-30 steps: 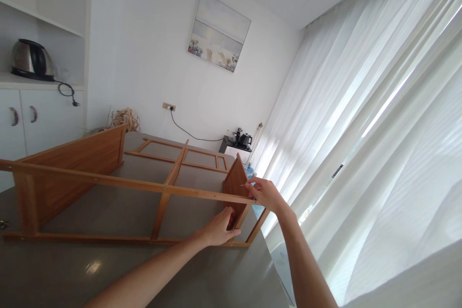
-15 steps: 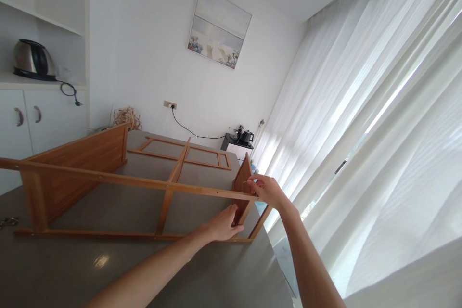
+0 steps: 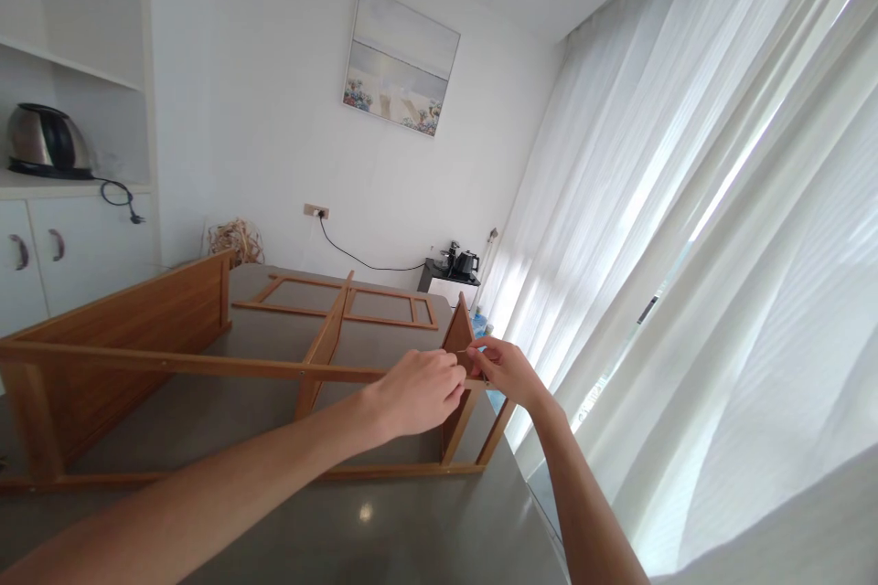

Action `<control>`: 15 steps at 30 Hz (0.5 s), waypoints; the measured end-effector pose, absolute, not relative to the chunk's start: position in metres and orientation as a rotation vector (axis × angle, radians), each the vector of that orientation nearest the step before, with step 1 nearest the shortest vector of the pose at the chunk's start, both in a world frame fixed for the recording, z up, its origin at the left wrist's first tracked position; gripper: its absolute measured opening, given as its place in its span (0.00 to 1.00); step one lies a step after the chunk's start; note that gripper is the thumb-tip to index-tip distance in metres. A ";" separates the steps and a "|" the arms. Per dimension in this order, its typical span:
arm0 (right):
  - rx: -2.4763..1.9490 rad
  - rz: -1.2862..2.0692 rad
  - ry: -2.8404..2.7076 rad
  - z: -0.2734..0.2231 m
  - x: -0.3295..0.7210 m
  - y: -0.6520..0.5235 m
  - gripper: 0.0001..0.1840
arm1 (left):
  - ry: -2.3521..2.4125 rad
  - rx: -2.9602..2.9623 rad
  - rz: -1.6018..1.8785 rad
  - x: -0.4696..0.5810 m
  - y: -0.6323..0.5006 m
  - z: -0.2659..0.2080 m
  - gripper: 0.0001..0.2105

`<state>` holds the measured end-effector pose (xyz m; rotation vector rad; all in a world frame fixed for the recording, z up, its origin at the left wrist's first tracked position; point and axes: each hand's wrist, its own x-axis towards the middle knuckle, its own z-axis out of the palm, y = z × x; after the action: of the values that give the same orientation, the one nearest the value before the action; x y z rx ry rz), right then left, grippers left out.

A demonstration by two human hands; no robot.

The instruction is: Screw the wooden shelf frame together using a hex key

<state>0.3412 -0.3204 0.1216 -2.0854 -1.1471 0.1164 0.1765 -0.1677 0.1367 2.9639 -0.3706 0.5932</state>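
Observation:
A brown wooden shelf frame (image 3: 240,364) lies on its side on the grey table (image 3: 384,530). My right hand (image 3: 508,373) is closed in a pinch near the right end of the frame's upper rail, gripping a thin, pale rod-like piece (image 3: 462,351). Close beside it, my left hand (image 3: 422,391) is over the same rail with fingers curled. Its fingertips are near the rod's left tip; whether they grip it or the rail is hidden. Behind both hands stands the right-end wooden board (image 3: 458,326).
A steel kettle (image 3: 48,142) sits on the cabinet at left. Straw-like strips (image 3: 237,240) are heaped beyond the table. A small black stand (image 3: 445,277) carries a black kettle at the back. White curtains (image 3: 658,228) hang along the right side.
My left hand has left the lower part of the right-end board and risen to the upper rail beside my right hand. The right hand keeps its pinch. The view has shifted slightly.

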 end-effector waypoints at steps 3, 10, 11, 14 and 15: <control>-2.057 0.134 -1.155 0.121 0.343 -0.320 0.19 | -0.331 2.911 0.511 0.189 -0.153 0.159 0.17; -1.996 0.154 -1.135 0.115 0.348 -0.319 0.22 | -0.429 2.910 0.168 0.219 -0.150 0.157 0.16; -1.992 0.151 -1.130 0.115 0.349 -0.320 0.22 | -0.435 2.899 0.173 0.221 -0.151 0.153 0.15; -1.991 0.126 -1.116 0.115 0.348 -0.320 0.22 | -0.419 2.882 0.238 0.220 -0.154 0.145 0.15; -1.994 0.110 -1.111 0.115 0.347 -0.319 0.21 | -0.412 2.880 0.263 0.219 -0.155 0.143 0.16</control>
<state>0.3467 -0.3194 0.1155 -1.9938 -1.1112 0.1100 0.2186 -0.1550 0.1429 2.8802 -0.4115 0.2626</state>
